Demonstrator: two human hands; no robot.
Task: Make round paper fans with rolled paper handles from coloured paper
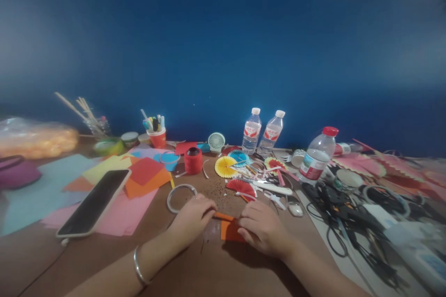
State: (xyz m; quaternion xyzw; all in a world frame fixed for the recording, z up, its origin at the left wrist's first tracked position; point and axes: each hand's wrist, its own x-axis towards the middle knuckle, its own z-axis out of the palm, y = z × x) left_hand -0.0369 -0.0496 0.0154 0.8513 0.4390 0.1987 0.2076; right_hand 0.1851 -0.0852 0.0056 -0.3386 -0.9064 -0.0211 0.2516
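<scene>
My left hand (195, 216) is closed on the left end of a narrow folded strip of orange paper (223, 216). At the strip's other end my right hand (262, 226) has its fingers curled round it. A flatter flap of the same orange (231, 232) shows below the strip, partly behind the right fingers; whether it is one piece with the strip I cannot tell. Just past my left hand lies a roll of tape (181, 185). Beyond both hands are a red pleated paper fan (241, 188), a yellow pleated disc (225, 167) and a blue one (240, 158).
Coloured paper sheets (146, 171) and a phone (95, 202) lie left. A red thread spool (193, 161), cup of pens (156, 138) and small fan (216, 141) stand behind. A utility knife (275, 187), water bottles (251, 132) and tangled black cables (343, 213) are right.
</scene>
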